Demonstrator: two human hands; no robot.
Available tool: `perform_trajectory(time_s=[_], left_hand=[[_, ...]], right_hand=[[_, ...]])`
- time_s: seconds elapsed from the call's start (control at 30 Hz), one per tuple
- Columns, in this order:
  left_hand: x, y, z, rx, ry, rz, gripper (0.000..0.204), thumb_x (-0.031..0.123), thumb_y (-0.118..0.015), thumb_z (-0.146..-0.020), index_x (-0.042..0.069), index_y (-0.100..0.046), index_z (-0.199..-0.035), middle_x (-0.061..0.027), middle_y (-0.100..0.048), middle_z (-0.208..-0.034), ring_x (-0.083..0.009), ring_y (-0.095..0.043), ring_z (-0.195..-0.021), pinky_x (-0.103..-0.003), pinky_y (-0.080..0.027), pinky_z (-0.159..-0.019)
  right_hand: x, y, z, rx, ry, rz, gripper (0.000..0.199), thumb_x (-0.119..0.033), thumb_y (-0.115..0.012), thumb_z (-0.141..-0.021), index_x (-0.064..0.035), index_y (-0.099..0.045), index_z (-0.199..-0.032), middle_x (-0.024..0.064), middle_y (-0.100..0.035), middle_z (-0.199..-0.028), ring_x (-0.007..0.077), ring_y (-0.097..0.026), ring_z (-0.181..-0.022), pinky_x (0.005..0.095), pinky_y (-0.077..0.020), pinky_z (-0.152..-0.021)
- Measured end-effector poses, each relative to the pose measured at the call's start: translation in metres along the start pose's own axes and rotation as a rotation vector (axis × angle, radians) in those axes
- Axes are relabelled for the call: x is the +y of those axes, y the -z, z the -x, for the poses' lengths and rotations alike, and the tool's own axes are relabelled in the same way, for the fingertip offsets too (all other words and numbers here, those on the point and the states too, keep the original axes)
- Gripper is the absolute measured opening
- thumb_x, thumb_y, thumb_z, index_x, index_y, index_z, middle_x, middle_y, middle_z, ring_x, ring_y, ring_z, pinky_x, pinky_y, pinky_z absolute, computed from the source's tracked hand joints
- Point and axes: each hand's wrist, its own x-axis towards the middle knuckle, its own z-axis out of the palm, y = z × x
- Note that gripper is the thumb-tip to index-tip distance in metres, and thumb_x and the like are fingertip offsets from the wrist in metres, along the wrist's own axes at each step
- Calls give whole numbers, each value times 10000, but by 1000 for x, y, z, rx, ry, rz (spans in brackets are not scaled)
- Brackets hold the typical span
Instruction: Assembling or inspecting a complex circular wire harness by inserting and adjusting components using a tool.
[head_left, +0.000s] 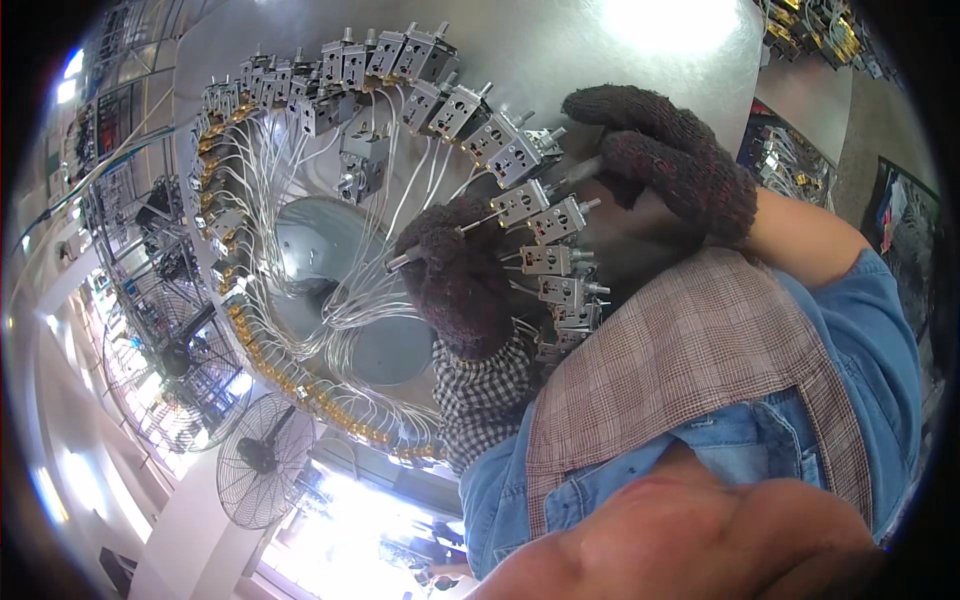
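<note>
Left hand (460,285) is curling its fingers around a slim metal rod (405,259); right hand (685,165) is hovering by silver blocks (546,261), pinch undeterminable. White wires (375,314) are crowding behind; a fan (260,456) is standing beyond.

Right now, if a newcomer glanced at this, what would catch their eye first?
Probably the sweeping curve of small silver metal boxes across the upper middle, with white wires fanning inward below it. Next, the dark gloves: the left hand near the centre, around a slim metal rod, and the right hand farther right. A round caged fan stands out at lower left.
</note>
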Motion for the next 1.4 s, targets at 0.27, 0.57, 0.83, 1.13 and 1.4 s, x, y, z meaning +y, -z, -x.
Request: perform_trajectory(time_s=[0.27,0.57,0.83,1.13,1.4], left_hand=[[-1,-2,1,48,-22,-54,290,212,-506,-888,-1,-471,-1081,-181,-570,-996,-323,-618,-870,-460,-558,-715],[0,-7,2,44,-13,-6,290,216,-513,-885,-9,-463,-1062,-190,-567,-985,-333,-622,-864,-449,-565,-707],[-3,-6,0,56,-58,-52,229,136,-519,-862,3,-480,-1044,-187,-573,-950,-301,-620,-861,-414,-571,-697],[1,-6,0,3,-26,-16,221,113,-515,-864,1,-489,-1053,-184,-576,-969,-310,-616,-867,-445,-565,-690],[2,-7,0,-7,79,140,248,200,-514,-878,26,-485,-1052,-177,-577,-991,-304,-622,-870,-461,-563,-690]], right_hand=[[1,5,-2,-84,-30,-64,352,-191,-497,-900,-72,-482,-1231,75,-600,-1050,99,-554,-682,225,-471,-569],[8,3,-2,-82,185,-23,397,-184,-512,-893,-60,-444,-1264,92,-579,-1085,120,-565,-832,250,-481,-703],[17,7,-3,-49,-1,-191,341,-125,-516,-874,-54,-494,-1207,100,-574,-1076,127,-594,-742,237,-497,-619],[25,11,-12,24,799,856,377,-70,-561,-794,-44,-518,-1167,132,-560,-1066,142,-600,-700,244,-499,-593],[2,-9,-2,79,-54,-142,339,-249,-490,-895,-37,-525,-1157,77,-644,-898,72,-495,-538,213,-406,-466]])
